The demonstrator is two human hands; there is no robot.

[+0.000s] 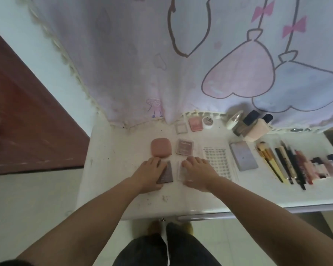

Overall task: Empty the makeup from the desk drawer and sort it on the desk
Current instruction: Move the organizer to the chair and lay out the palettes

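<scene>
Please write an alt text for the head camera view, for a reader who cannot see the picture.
A person's left hand rests flat on a mauve rectangular compact and the right hand on a clear plastic case, on a white desk. Behind them lie a rounded pink compact and a mauve square palette; brushes and pencils lie in a row at the right.

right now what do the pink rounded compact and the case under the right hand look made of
Pink rounded compact: likely matte plastic, judging by its even colour, soft corners and lack of glare. Case under the right hand: seemingly clear glossy plastic, since the pale desk shows through; the hand covers most of it.
</scene>
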